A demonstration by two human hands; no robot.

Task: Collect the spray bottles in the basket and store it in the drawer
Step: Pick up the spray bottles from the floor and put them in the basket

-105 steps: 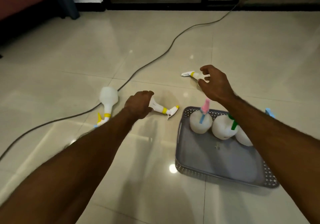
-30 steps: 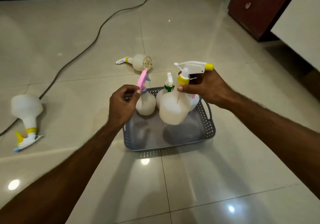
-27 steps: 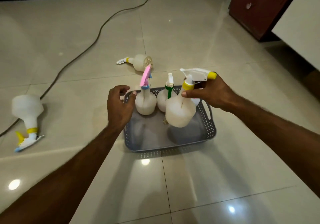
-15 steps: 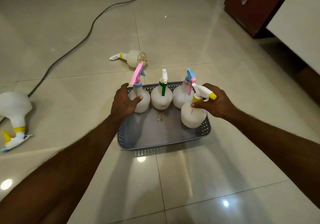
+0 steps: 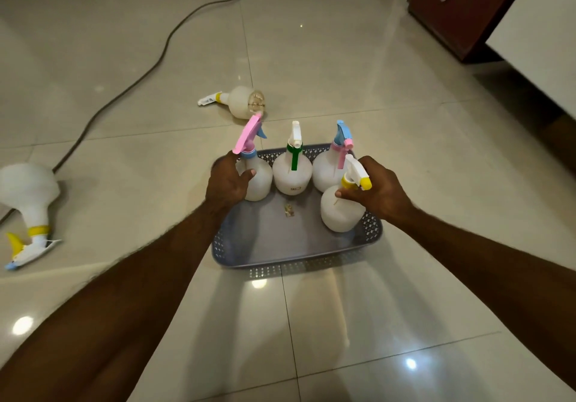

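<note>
We have four spray bottles standing in the grey basket (image 5: 296,260) at the centre of the floor, and our right hand (image 5: 381,191) curls its fingers round the neck of the yellow-collared bottle (image 5: 341,211) at the basket's 3 o'clock side, its base down on the basket floor. Our left hand (image 5: 226,183) wraps thumb and fingers round the pink-trigger bottle (image 5: 257,177) at the 10 o'clock corner, beside the green-collared bottle (image 5: 293,172) and the blue-topped bottle (image 5: 327,171). The risk we see is a knock-on topple — the bottles stand close, so a careless release or a snagged trigger could tip one into its neighbours. Two more bottles lie on the tiles, one at 12 o'clock (image 5: 241,105) and one far out at 9 o'clock (image 5: 28,202), near the cable (image 5: 156,59). A second ago the yellow-collared bottle hung in the air above the basket; now it is set down — and our left hand has closed on the pink-trigger bottle.
</note>
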